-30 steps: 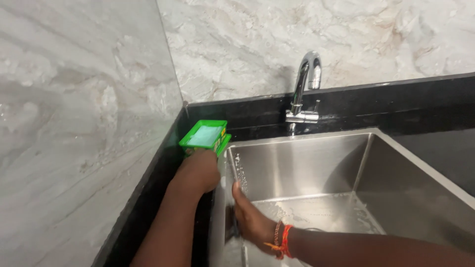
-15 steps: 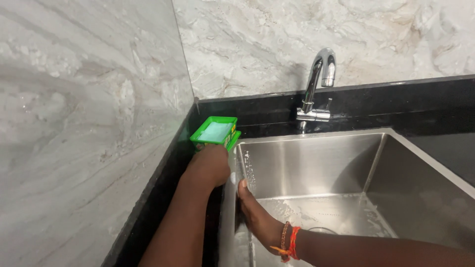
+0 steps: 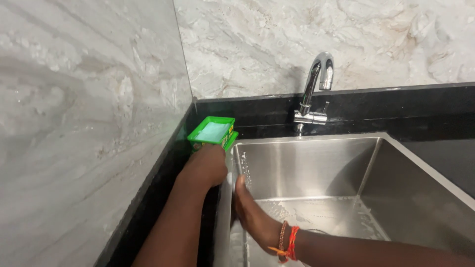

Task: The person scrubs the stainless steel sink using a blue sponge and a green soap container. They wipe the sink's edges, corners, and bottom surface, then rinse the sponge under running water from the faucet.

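My left hand (image 3: 207, 165) rests on the black counter at the sink's left rim, fingers curled down and touching the front of a green square tub (image 3: 213, 132) of pale paste. What lies under its fingers is hidden. My right hand (image 3: 252, 212) reaches inside the steel sink (image 3: 316, 168), its palm against the left inner wall and its thumb pointing up near the rim. Red and beaded bands (image 3: 288, 243) circle that wrist. Nothing shows in the right hand.
A chrome tap (image 3: 314, 91) stands on the black ledge behind the sink. Marble wall panels (image 3: 89, 123) close in the left side and the back. Water drops and foam lie on the sink floor (image 3: 321, 217). Black counter (image 3: 445, 158) continues on the right.
The view has shifted, so the tub, tap and sink sit further right in frame. Both hands stay by the tub and the sink's left wall, with the right hand slightly higher.
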